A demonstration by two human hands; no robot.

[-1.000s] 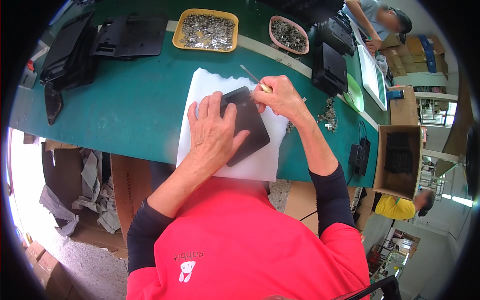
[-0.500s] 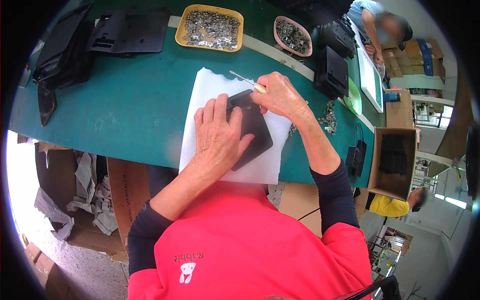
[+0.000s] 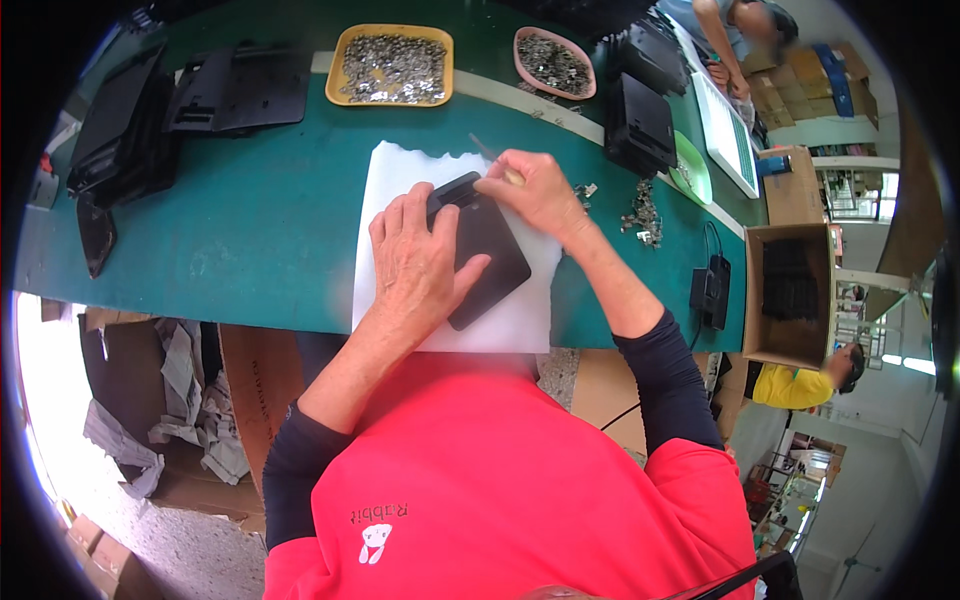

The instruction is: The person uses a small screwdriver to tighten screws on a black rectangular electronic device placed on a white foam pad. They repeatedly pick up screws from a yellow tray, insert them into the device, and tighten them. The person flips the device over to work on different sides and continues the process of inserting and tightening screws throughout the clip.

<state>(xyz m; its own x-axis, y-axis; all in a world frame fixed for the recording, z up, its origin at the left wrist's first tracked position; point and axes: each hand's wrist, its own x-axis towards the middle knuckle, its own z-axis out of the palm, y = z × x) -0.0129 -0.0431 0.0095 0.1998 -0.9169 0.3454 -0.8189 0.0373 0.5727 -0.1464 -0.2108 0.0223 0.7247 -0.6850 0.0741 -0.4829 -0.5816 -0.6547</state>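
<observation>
A dark flat plastic panel [image 3: 492, 250] lies tilted on a white foam sheet [image 3: 385, 165], with a raised bar along its far edge. My left hand [image 3: 408, 245] rests flat on the panel's left side, fingers stretched and thumb apart. At the panel's far right corner, my right hand [image 3: 540, 195] is closed round a screwdriver [image 3: 514, 177] with a pale yellow handle. The screwdriver's thin metal shaft points away to the far left, off the panel. My right thumb and fingertips are close to the panel's corner; whether they pinch a small part there is hidden.
A yellow tray [image 3: 333, 75] and a pink tray [image 3: 592, 75] hold small metal parts. Loose metal parts [image 3: 645, 215] lie right of the foam. Black panels are stacked left [image 3: 120, 130] and right [image 3: 640, 120]. A cardboard box [image 3: 785, 345] stands right; a person [image 3: 722, 40] works at far right.
The whole view has shifted slightly. My right hand has turned and its fingertips sit lower at the panel's corner, the screwdriver still in it. My left hand stays on the panel.
</observation>
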